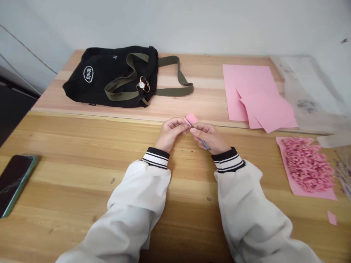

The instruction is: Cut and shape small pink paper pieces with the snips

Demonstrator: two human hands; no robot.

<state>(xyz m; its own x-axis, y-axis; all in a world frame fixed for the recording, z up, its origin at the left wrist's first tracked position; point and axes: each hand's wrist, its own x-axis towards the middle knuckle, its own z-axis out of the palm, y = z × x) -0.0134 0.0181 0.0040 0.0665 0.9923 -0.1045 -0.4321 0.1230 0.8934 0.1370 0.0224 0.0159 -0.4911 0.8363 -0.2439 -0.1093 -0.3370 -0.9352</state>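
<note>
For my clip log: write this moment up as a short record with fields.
left hand: pinches a pink paper piece
right hand: holds a thin blue tool, fingertips at the same piece
surface: wooden table
near left: phone, lying flat
far left: black bag, wristwatch on it
far right: pink sheets, overlapping
near right: heap of pink paper curls

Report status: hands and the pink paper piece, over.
Both grips shut: left hand, right hand pinch pink paper piece. Right also holds thin blue stick. Nothing in the way.
</note>
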